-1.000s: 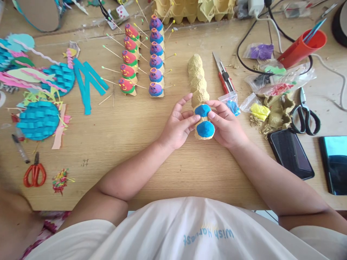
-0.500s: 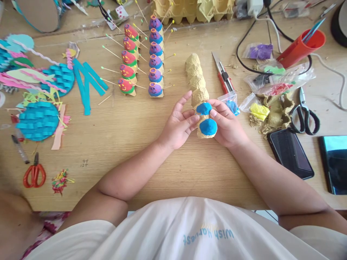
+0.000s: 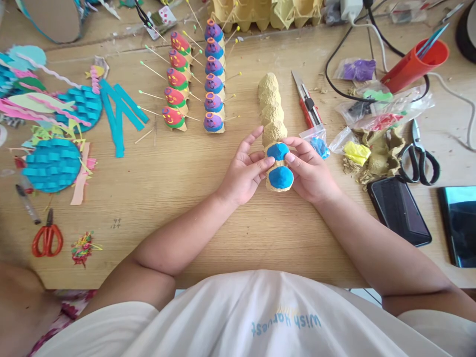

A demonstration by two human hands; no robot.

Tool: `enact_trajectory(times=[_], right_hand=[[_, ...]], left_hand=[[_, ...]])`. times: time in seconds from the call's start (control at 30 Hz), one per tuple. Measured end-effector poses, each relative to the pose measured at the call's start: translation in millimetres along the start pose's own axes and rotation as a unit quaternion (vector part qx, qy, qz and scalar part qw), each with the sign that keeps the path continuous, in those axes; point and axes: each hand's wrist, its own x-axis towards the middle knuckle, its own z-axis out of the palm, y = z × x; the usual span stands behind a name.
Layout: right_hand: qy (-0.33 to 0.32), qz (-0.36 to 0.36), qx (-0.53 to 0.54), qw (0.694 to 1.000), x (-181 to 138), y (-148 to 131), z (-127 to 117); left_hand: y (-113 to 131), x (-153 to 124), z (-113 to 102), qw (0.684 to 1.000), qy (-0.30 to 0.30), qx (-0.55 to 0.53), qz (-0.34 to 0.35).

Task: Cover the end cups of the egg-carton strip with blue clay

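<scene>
1. The long tan strip of pulpy egg-carton cups point(image 3: 272, 116) lies straight ahead of the person, its near end between the two hands. Its long axis runs away from the body, the far end leaning slightly left. Whether it rests on the table or is lifted, I cannot tell.
2. Two smooth, bright blue clay caps point(image 3: 281, 177) cover the two cups nearest the person; the cups beyond them are bare and rough.
3. Neither hand is nearer: both touch the strip, one on each side, around the second cup from the near end.
4. The left hand point(image 3: 241, 174) grips from the left, thumb pointing inward against that cup's side, index finger stretched forward along the strip; its other fingers are partly hidden.
5. The right hand point(image 3: 314, 171) is clamped on the opposite side, thumb at the cap's right edge, index finger curled round its far side.
6. Both forearms angle inward from the body, wrists low over the table.
7. Just beyond the right hand lie a clear plastic bag of blue clay point(image 3: 320, 147) and a red-and-black utility knife point(image 3: 309, 106). Well to the left stands a row of purple-and-blue decorated cups point(image 3: 213, 84).
</scene>
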Motion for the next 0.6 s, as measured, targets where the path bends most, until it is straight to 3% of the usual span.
enact_trajectory(times=[0.33, 0.6], right_hand=[[-0.017, 0.001, -0.021, 1.0, -0.6, -0.4, 0.3], [-0.006, 0.0, -0.007, 1.0, 0.1, -0.4, 0.0]], left_hand=[[-2.8, -2.4, -4.7, 1.0, 0.009, 0.012, -0.008], [-1.1, -3.3, 4.1, 1.0, 0.006, 0.007, 0.02]])
